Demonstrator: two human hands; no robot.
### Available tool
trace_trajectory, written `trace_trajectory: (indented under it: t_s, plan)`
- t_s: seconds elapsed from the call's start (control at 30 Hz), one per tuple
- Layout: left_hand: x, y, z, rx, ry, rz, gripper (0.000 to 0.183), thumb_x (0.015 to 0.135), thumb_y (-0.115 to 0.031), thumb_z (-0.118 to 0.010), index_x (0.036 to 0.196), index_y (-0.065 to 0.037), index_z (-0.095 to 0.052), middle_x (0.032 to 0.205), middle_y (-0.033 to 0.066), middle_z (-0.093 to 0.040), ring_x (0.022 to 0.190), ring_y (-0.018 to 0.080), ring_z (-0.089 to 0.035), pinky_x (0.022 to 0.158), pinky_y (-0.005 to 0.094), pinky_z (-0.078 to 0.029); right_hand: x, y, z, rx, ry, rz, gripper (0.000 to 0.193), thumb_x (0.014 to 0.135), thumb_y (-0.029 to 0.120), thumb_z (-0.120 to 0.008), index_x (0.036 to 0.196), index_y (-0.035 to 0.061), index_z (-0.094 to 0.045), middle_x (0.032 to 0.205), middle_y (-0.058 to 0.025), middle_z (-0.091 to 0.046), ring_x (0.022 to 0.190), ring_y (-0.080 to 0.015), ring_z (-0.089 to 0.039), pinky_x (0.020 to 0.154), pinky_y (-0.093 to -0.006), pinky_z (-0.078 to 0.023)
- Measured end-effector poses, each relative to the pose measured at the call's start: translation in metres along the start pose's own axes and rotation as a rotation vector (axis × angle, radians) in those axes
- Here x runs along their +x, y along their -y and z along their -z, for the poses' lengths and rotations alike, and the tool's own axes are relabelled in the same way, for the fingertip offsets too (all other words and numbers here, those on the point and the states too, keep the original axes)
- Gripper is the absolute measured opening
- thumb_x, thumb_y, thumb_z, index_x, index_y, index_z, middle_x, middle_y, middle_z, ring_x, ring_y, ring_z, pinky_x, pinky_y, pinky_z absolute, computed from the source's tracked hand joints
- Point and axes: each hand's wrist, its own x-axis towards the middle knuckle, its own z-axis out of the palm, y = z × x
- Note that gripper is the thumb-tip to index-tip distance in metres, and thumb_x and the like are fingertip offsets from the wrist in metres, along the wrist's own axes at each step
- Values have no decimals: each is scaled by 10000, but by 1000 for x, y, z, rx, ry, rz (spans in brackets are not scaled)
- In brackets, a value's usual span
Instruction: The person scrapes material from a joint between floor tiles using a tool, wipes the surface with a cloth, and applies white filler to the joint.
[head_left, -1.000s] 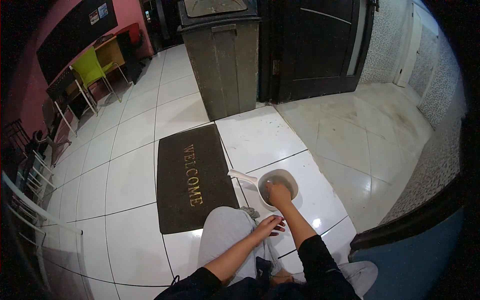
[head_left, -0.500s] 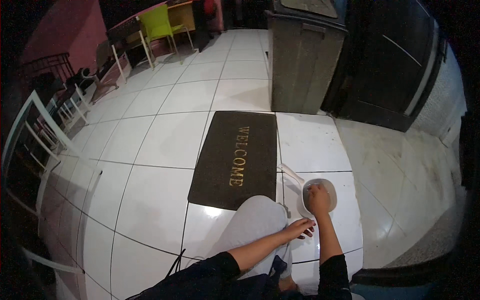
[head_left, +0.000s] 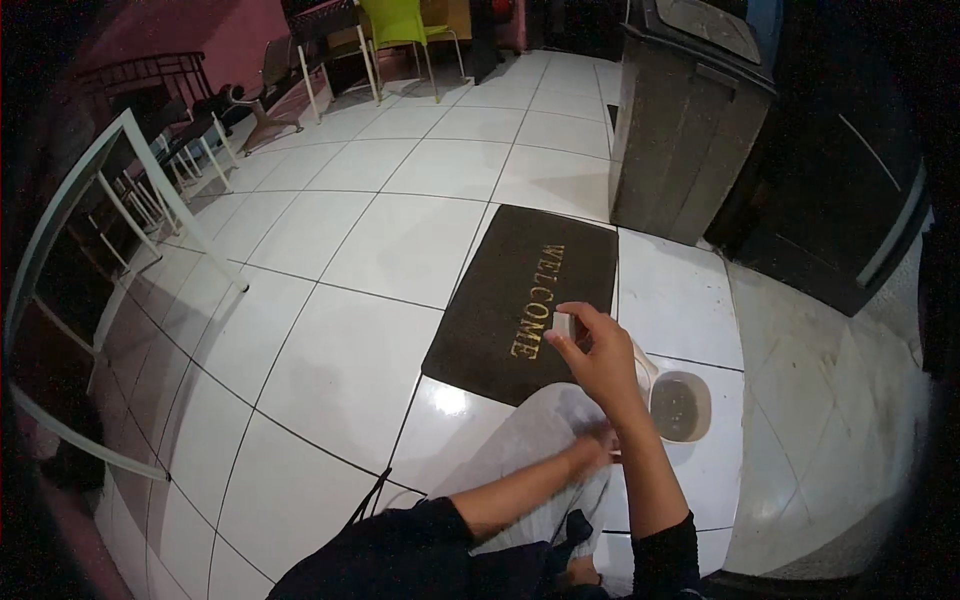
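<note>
head view: two bare hands of one person, seated or crouching on a floor of white tiles [head_left: 300, 350]. right hand [head_left: 600, 358]: narrow, the thumb and fingertips pinching one small pale block [head_left: 564, 326]; the block is held up off the floor and, from this angle, appears in front of the mat's lettering. left hand [head_left: 596, 447]: lower, close to the right forearm and over the grey-trousered leg [head_left: 560, 412]; motion blur and the right forearm obscure its fingers, so that how far it is open, and whether it holds anything, cannot be told.

counted objects: one white dipper [head_left: 705, 405], just right of the right forearm, standing on the tiles with cloudy grey liquid [head_left: 676, 410] inside; its single handle is partly hidden behind the right wrist. one dark doormat [head_left: 480, 320] with gold lettering, lying flat to the left of the dipper. one tall grey bin [head_left: 675, 150], lidded, beyond the mat. one dark door [head_left: 830, 210], right of the bin. one lime-green chair [head_left: 395, 22] at the upper edge. one pale metal frame [head_left: 160, 190] at left; the dark seats behind it are too dim and overlapped to count.
</note>
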Motion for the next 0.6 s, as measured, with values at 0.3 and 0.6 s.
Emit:
trace_trajectory:
  t_s: [0.3,0.6]
  plan:
    - [-140,-182,108,-468,-512,-631,184,855,-243,-537,865,-64,-580,846,97,-622,734,210,-569,658,337,-480,-18,24,-74,71,47,147,338,676,-10,-658,997,93,-641,924,-61,-632,904,-268,-524,803,-346,-434]
    - [-219,-250,153,-470,-782,-1015,281,834,-241,-580,1055,-87,-500,1090,66,-526,1033,183,-520,805,346,-418,-60,17,-144,-255,230,360,232,714,53,-605,938,109,-630,1005,-26,-633,947,-225,-546,771,-384,-417]
